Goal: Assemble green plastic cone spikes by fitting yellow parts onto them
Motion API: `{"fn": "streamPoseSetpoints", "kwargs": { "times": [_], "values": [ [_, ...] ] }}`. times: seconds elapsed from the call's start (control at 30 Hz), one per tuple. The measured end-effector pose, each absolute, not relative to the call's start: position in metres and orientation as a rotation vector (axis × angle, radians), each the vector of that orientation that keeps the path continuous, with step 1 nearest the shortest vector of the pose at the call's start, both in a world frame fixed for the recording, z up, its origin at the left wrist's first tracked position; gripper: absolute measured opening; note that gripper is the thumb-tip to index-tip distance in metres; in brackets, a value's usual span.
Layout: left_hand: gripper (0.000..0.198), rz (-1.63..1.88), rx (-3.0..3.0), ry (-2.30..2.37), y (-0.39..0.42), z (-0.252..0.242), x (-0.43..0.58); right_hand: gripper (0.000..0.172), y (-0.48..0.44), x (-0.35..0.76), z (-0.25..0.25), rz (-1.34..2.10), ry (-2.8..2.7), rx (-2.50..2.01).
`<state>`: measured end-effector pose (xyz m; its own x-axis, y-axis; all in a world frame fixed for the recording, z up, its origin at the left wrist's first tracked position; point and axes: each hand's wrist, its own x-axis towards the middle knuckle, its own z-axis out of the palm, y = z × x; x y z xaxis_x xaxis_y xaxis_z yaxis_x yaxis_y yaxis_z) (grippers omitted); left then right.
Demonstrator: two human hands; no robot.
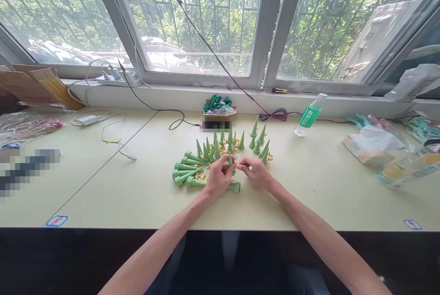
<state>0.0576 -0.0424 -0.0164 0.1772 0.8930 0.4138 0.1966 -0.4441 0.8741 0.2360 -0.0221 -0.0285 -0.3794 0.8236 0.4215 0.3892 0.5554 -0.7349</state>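
Observation:
Both my hands meet at the middle of a pale green table. My left hand pinches a green cone spike that points up between the fingers. My right hand is closed in a pinch right beside it, fingertips touching near the spike; what it holds is too small to name. Several green spikes lie flat in a pile to the left of my left hand. Several more stand upright behind my hands, with small yellow parts scattered among them.
A green-labelled water bottle lies at the back right. A small box with green material sits by the window sill. Cables and a charger lie at the left. Tissue pack and plastic bags crowd the right side.

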Motion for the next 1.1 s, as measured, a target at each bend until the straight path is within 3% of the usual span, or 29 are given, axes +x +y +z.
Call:
{"fn": "streamPoseSetpoints", "kwargs": {
  "times": [0.63, 0.83, 1.1],
  "values": [
    [0.019, 1.292, 1.88, 1.071, -0.04, -0.02, 0.056, 0.031, -0.025, 0.234, -0.024, 0.725, -2.004, -0.939],
    [0.018, 1.306, 1.91, 1.085, -0.04, -0.021, 0.062, 0.029, -0.025, 0.235, -0.02, 0.525, -1.916, -0.992],
    [0.032, 1.193, 1.984, 1.046, -0.039, -0.027, 0.061, 0.016, -0.03, 0.231, -0.019, 0.366, -1.948, -0.878]
  ]
}}
